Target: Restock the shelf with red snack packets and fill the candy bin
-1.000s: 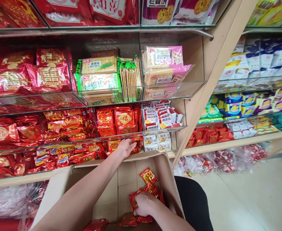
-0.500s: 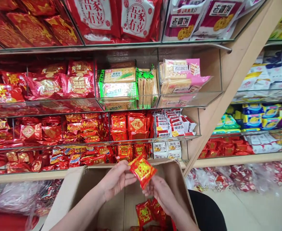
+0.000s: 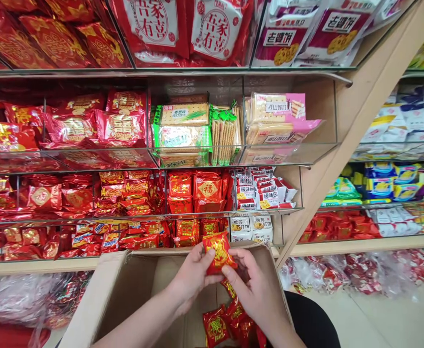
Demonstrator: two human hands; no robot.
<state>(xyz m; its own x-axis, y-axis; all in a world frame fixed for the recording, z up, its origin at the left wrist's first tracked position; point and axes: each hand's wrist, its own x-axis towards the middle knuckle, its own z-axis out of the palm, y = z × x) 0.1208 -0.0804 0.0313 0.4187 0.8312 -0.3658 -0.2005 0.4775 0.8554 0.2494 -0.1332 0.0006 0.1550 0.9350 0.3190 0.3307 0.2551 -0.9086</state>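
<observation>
Over an open cardboard box (image 3: 139, 282), a small red snack packet (image 3: 218, 252) with gold print is held between both hands. My left hand (image 3: 193, 271) pinches its left side, thumb on the front. My right hand (image 3: 250, 285) grips its lower right corner between thumb and fingers. Beneath the right hand, part of another red and gold packet (image 3: 228, 288) shows; whether that hand touches it I cannot tell. More red packets (image 3: 216, 325) lie in the box, partly covered by the right forearm.
Shelves with glass dividers rise behind the box, holding red packets (image 3: 75, 126), green-edged crackers (image 3: 183, 126), pink-wrapped crackers (image 3: 277, 108) and white packets (image 3: 251, 226). A slanted wooden shelf side (image 3: 328, 166) stands at right. Plastic bags (image 3: 364, 273) lie on the floor; something black (image 3: 311, 321) sits beside the box.
My left hand has moved right, its fingers now further over the packet, which is turned more upright. My right hand has shifted up its right side. The view has shifted slightly.
</observation>
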